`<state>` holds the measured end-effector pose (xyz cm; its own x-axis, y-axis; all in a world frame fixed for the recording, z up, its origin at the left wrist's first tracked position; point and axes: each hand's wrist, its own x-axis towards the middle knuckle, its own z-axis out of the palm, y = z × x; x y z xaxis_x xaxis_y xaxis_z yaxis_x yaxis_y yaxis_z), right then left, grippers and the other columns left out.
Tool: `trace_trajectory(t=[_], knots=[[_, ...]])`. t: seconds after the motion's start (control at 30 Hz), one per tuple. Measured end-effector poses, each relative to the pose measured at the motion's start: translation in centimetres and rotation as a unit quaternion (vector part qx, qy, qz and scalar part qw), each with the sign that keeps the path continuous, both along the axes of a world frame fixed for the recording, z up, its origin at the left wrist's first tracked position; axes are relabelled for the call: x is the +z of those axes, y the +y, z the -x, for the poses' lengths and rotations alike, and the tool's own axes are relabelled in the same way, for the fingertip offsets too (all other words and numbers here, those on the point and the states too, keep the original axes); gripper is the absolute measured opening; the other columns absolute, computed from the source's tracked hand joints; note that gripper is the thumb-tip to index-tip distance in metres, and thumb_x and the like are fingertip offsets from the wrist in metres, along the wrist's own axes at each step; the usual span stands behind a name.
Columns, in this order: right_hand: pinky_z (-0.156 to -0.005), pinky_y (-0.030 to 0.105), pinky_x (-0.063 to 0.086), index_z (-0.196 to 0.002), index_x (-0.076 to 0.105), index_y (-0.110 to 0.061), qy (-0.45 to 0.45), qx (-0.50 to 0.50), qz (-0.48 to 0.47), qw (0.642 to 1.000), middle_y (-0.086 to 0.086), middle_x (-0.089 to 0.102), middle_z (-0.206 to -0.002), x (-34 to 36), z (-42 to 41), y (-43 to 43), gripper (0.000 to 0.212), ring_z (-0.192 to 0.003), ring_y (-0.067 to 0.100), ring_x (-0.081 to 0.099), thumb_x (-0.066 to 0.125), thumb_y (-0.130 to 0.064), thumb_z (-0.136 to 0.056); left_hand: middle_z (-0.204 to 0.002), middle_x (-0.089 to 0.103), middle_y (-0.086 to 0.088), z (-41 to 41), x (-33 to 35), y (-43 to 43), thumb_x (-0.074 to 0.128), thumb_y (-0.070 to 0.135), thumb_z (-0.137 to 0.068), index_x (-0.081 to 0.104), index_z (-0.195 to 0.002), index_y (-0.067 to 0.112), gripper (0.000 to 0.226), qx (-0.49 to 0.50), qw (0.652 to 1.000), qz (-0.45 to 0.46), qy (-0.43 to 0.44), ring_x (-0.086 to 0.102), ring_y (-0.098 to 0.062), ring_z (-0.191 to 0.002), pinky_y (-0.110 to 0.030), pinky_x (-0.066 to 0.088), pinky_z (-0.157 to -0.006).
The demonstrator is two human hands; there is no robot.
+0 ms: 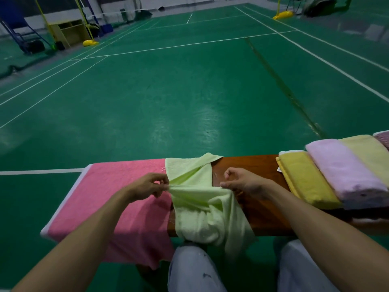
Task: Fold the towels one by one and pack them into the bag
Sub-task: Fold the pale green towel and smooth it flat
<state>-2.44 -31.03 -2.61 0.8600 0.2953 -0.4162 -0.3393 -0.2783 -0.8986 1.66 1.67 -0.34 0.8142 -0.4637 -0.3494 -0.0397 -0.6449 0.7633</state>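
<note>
Now pinching the green towel (202,204) taut in the fingers (163,182) of left hand (147,186) at nine o'clock and right hand (244,183) at three, likely to straighten it before folding.

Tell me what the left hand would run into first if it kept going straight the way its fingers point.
The left hand points right and pinches the light green towel. Past that stretched edge it would likely meet the right hand, pinching the same edge at seemingly similar height.

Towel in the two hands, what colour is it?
The towel is pale green. The head view shows it best.
</note>
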Motion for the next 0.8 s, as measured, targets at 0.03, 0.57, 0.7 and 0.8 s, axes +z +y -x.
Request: trace_trajectory(t=[0.03, 0.57, 0.7, 0.8], knots=[[-0.058, 0.027, 0.04, -0.089, 0.05, -0.017, 0.002, -0.002, 0.004, 1.0, 0.003, 0.06, -0.084, -0.2, -0.2, -0.3, 0.024, -0.076, 0.019, 0.049, 0.073, -0.022, -0.085, -0.068, 0.057, 0.004, -0.1, 0.0, 0.7, 0.056, 0.007, -0.095, 0.061, -0.082, 0.009, 0.014, 0.007, 1.0, -0.002, -0.001, 0.055, -0.007, -0.061, -0.025, 0.049, -0.064], [-0.073, 0.026, 0.042, -0.11, 0.057, -0.027, -0.144, 0.013, 0.249, 0.958, -0.005, 0.058, -0.103, -0.2, -5.4, 1.3, 0.035, -0.091, 0.014, 0.056, 0.077, -0.034, -0.083, -0.083, 0.062, -0.003, -0.9, -0.6, 8.8, 0.059, 0.012, -0.093, 0.064, -0.077, 0.017, 0.017, 0.045, 0.988, -0.134, -0.058, 0.057, -0.019, -0.074, -0.038, 0.049, -0.077], [-0.084, 0.014, 0.041, -0.147, 0.036, -0.025, -0.157, 0.082, 0.281, 0.943, -0.002, 0.053, -0.135, 0.2, -6.8, 3.1, 0.076, -0.117, 0.014, 0.053, 0.077, -0.031, -0.084, -0.086, 0.065, -0.005, -0.6, -0.4, 10.0, 0.062, 0.014, -0.092, 0.065, -0.078, 0.015, 0.014, 0.053, 0.982, -0.164, -0.079, 0.058, -0.019, -0.076, -0.03, 0.047, -0.072], [-0.102, 0.027, 0.037, -0.154, 0.022, -0.027, -0.149, 0.109, 0.316, 0.931, 0.004, 0.042, -0.152, -0.1, -8.1, 4.2, 0.092, -0.133, 0.023, 0.045, 0.078, -0.036, -0.082, -0.086, 0.064, -0.003, -0.5, -0.6, 11.4, 0.065, 0.015, -0.09, 0.065, -0.076, 0.018, 0.014, 0.062, 0.976, -0.186, -0.098, 0.058, -0.019, -0.079, -0.029, 0.044, -0.07]])
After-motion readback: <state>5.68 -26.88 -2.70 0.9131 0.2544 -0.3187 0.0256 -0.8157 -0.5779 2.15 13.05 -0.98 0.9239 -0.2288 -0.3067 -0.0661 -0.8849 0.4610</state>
